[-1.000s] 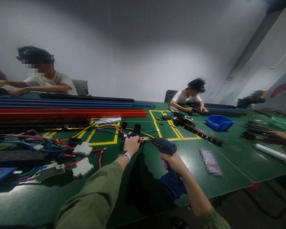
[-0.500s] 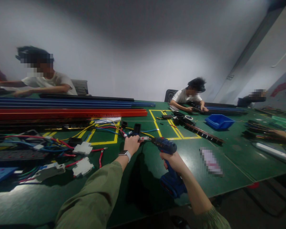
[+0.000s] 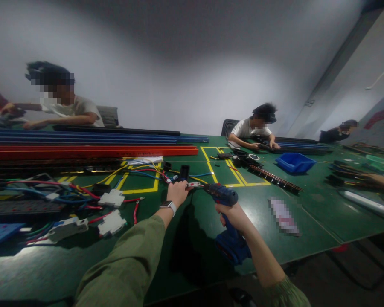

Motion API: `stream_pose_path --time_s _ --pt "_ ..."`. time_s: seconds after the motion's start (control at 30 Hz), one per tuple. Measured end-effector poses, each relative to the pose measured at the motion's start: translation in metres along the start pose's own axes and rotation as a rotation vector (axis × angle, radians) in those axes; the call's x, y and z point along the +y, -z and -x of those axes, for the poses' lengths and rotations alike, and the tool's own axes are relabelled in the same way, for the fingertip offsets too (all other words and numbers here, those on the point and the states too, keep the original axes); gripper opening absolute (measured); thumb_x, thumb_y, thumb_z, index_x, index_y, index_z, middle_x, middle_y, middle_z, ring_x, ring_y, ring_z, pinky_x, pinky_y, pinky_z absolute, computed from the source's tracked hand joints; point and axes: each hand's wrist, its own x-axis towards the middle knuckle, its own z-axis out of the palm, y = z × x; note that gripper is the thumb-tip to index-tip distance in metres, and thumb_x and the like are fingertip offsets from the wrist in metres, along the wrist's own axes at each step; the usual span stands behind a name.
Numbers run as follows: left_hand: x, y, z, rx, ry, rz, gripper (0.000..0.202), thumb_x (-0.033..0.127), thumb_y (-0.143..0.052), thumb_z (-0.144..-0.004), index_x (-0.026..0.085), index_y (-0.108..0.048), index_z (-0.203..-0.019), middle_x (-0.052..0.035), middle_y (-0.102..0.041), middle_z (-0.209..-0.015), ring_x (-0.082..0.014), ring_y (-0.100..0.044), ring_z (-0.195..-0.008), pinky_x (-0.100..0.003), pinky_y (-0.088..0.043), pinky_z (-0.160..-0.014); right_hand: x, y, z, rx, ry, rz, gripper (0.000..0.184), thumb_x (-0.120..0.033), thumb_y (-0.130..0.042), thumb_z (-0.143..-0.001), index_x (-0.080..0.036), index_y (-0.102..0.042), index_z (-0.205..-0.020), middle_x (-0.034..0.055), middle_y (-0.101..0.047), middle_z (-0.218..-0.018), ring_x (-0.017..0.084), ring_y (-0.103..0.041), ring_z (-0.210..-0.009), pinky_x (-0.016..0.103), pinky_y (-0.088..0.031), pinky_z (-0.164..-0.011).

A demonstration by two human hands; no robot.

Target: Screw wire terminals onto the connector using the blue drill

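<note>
My right hand [image 3: 233,215] is wrapped round the grip of a blue cordless drill [image 3: 225,221], whose nose points left. At the drill's tip my left hand [image 3: 176,192] is closed on a small part with red and white on it [image 3: 193,185]. A watch sits on my left wrist. Just beyond my left hand a black block [image 3: 183,172] stands upright on the green table [image 3: 192,238] among coloured wires.
White breaker modules [image 3: 112,198] and tangled wires lie at the left. Long red and blue rails [image 3: 92,150] run across the back. A blue bin [image 3: 293,163] sits at the right. Other people work at the far side and right.
My hands and the drill have hardly moved. The person at the far left has shifted their arms.
</note>
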Motion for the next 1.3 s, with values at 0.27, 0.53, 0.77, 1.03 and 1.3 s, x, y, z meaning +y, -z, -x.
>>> stream_pose_path --time_s 0.27,0.53,0.77,1.03,1.3 --pt "-0.0017 -0.0046 -0.001 0.002 -0.003 0.02 0.045 0.057 -0.035 -0.088 0.021 -0.061 -0.097 -0.0111 -0.067 -0.093 -0.0249 -0.059 -0.096 -0.037 -0.031 -0.085 0.0001 -0.0007 0.0003 0.007 -0.011 -0.023 0.011 -0.024 -0.057 -0.07 -0.019 -0.047 -0.065 -0.0059 -0.045 -0.039 0.011 -0.046 -0.034 0.022 -0.035 -0.039" --pt "-0.0024 -0.0051 -0.0008 0.015 -0.003 0.023 0.045 0.057 -0.035 -0.088 0.021 -0.061 -0.097 -0.0105 -0.067 -0.094 -0.0248 -0.059 -0.096 -0.037 -0.03 -0.084 0.0014 0.0001 -0.0004 0.001 -0.019 -0.02 0.013 -0.027 -0.058 -0.071 -0.019 -0.048 -0.066 -0.0053 -0.046 -0.04 0.012 -0.047 -0.035 0.022 -0.036 -0.039" --pt "-0.0029 -0.0062 -0.0007 0.033 -0.013 0.035 0.045 0.057 -0.035 -0.088 0.021 -0.061 -0.096 -0.0105 -0.067 -0.093 -0.0249 -0.06 -0.092 -0.038 -0.03 -0.084 0.0055 0.0024 -0.0032 -0.012 -0.008 -0.01 0.013 -0.027 -0.057 -0.071 -0.019 -0.05 -0.065 -0.0046 -0.046 -0.04 0.012 -0.047 -0.036 0.023 -0.036 -0.039" --pt "-0.004 -0.0074 -0.0017 0.029 -0.018 0.039 0.046 0.057 -0.034 -0.088 0.021 -0.061 -0.097 -0.0106 -0.067 -0.094 -0.0252 -0.059 -0.094 -0.037 -0.031 -0.083 0.0021 0.0027 -0.0027 -0.022 -0.022 -0.006 0.012 -0.026 -0.057 -0.072 -0.019 -0.049 -0.066 -0.0049 -0.046 -0.04 0.011 -0.047 -0.035 0.023 -0.037 -0.039" --pt "-0.0045 -0.0094 -0.0024 0.03 -0.009 0.027 0.045 0.058 -0.036 -0.088 0.022 -0.061 -0.096 -0.0091 -0.067 -0.092 -0.0245 -0.059 -0.093 -0.037 -0.031 -0.082 0.0043 0.0025 -0.0045 -0.022 0.017 -0.018 0.012 -0.026 -0.058 -0.071 -0.019 -0.048 -0.068 -0.0056 -0.047 -0.044 0.011 -0.048 -0.035 0.022 -0.035 -0.037"
